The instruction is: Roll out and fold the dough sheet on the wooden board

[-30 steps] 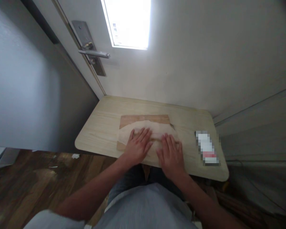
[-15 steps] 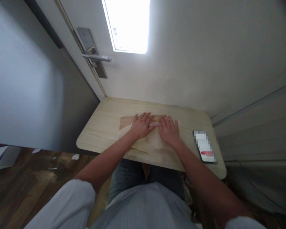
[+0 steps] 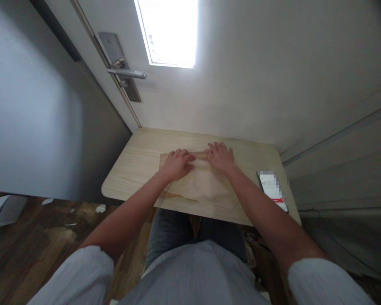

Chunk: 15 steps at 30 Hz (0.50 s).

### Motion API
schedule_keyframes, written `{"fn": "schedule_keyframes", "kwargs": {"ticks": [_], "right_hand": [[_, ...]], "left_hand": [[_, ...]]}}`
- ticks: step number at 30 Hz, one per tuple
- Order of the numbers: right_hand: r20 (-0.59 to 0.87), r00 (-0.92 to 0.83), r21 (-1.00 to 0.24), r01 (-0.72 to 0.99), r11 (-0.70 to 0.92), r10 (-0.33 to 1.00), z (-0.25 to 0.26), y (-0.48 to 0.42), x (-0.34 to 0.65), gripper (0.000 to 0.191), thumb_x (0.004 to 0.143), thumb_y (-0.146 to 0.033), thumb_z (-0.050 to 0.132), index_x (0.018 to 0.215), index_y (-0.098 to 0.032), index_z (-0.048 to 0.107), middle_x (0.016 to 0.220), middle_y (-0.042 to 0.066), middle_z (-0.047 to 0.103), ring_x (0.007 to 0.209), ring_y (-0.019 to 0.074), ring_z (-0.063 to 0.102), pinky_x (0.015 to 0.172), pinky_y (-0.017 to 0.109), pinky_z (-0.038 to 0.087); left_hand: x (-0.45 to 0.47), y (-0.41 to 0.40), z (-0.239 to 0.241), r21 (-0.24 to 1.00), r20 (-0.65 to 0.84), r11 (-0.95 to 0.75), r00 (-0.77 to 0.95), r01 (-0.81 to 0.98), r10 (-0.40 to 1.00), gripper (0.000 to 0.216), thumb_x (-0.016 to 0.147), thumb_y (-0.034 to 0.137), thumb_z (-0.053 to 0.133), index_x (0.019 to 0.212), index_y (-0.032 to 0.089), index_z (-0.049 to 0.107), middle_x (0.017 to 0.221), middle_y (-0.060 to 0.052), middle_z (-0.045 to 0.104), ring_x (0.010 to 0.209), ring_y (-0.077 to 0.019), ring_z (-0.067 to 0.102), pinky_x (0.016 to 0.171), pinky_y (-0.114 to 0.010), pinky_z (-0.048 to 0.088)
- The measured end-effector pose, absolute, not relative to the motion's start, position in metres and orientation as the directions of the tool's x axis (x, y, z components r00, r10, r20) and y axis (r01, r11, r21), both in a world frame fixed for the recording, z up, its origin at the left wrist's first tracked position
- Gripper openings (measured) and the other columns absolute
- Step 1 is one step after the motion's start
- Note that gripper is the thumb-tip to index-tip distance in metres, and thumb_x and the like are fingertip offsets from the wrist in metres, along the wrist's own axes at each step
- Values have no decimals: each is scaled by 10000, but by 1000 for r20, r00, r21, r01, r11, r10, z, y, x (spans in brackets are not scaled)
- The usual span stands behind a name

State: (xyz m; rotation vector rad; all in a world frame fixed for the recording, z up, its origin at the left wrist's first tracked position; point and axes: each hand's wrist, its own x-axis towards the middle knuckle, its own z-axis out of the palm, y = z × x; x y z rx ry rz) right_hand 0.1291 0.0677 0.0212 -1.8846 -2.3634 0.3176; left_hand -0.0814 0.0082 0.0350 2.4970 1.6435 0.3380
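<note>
lying over pale sheet (image 3: 206, 182), left hand (image 3: 177, 164) and right hand (image 3: 220, 157), their grip unclear

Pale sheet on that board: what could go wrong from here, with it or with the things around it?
The pale sheet seems to reach close to the near edge of the table, so it might droop over if dragged.

The left hand and right hand are at the far side of the board; uneven pressure could shift it.

The phone lies close beside the right forearm in this view, so a sideways swing might knock it.
</note>
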Motion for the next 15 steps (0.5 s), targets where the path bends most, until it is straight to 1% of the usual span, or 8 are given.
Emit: {"fn": "schedule_keyframes", "kwargs": {"ticks": [2,4,6,8,11,13,15], "right_hand": [[-62,-218,-220,955,200,974,18,74,124,563,1042,-447,275,1542,-215,392,1620,116,348,1491,348,283,1170,673,203],[-49,-215,-217,956,200,975,13,77,122,585,1039,-465,277,1562,-216,354,1631,116,324,1494,361,271,1168,681,199],[-39,-211,-217,956,198,977,10,78,123,600,1037,-483,272,1570,-215,339,1635,111,317,1496,373,261,1168,688,188],[-38,-201,-220,957,188,979,7,79,124,605,1037,-491,261,1568,-212,345,1632,107,324,1493,376,267,1168,693,183],[-30,-180,-219,961,169,983,4,76,124,614,1037,-493,245,1566,-198,346,1625,115,337,1485,371,284,1163,687,198],[3,-178,-216,961,175,984,1,70,124,621,1037,-490,242,1564,-179,350,1616,128,352,1473,371,304,1158,671,222],[52,-177,-215,959,184,983,-1,60,124,631,1036,-493,244,1557,-157,363,1606,138,368,1457,374,329,1154,653,242]], "left_hand": [[-80,16,35,260,86,-383,373,886,924,337,926,472,591,1180,269,678,1192,-79,642,1128,-278,563,937,-418,430],[-74,27,33,288,100,-356,342,889,934,372,960,518,517,1189,270,675,1195,-79,644,1133,-276,569,931,-419,444],[-67,40,30,287,132,-293,265,912,955,389,1014,476,407,1204,259,668,1206,-88,647,1159,-275,565,955,-434,442],[-60,52,25,260,144,-225,193,939,971,401,1034,409,355,1261,242,640,1262,-103,637,1213,-281,544,1015,-466,416],[-55,61,17,218,112,-196,175,956,978,448,1026,400,371,1418,246,524,1455,-115,540,1350,-301,455,1118,-549,330],[-54,58,11,207,72,-195,184,959,980,498,1027,435,352,1483,262,451,1551,-108,453,1421,-320,384,1138,-606,294],[-55,49,8,201,61,-189,180,961,982,524,1034,466,305,1505,272,425,1584,-101,416,1447,-330,355,1136,-632,289]]}}
